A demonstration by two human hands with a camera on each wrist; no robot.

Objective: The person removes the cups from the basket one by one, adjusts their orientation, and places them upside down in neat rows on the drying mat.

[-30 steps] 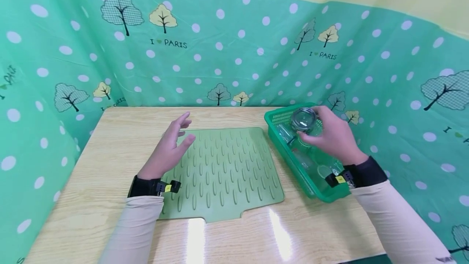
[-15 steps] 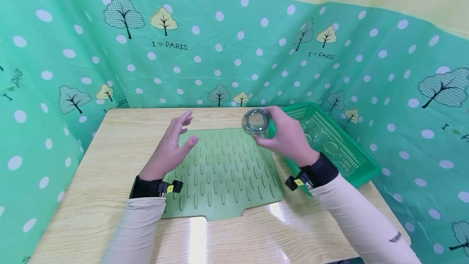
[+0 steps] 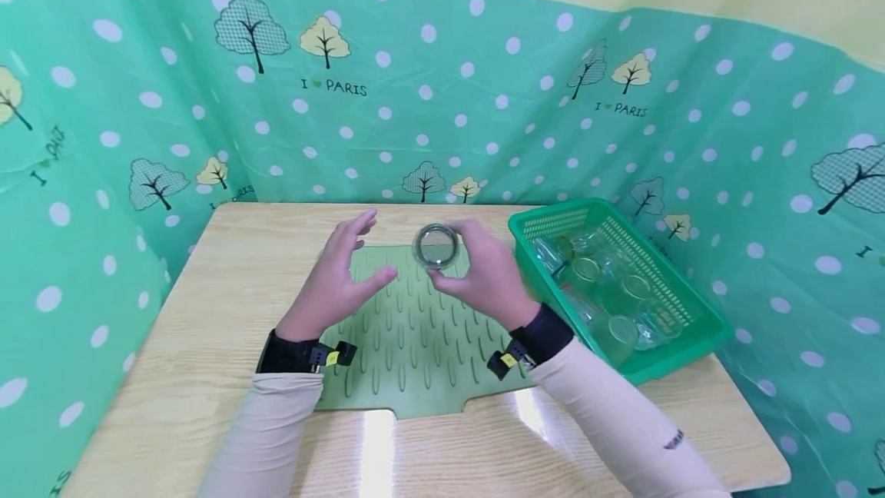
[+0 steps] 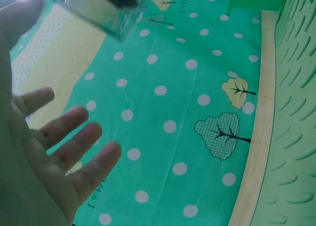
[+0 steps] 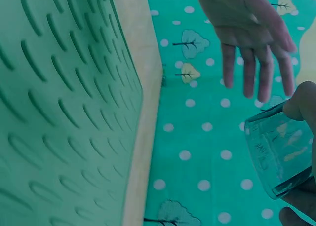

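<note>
Moved left, 1 glass jar [image 3: 437,245] is over 1 mat [image 3: 422,344].

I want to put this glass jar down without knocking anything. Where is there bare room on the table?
The green ridged mat is bare between the left hand and the right hand, which holds the glass jar. Bare wood lies left of the mat and along the table near edge. The green basket on the right is crowded with jars.

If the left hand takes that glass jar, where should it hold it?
Probably round the jar's side wall, coming from the left: the right hand grips it from the right, while the left hand waits open beside it, over the green mat.
</note>
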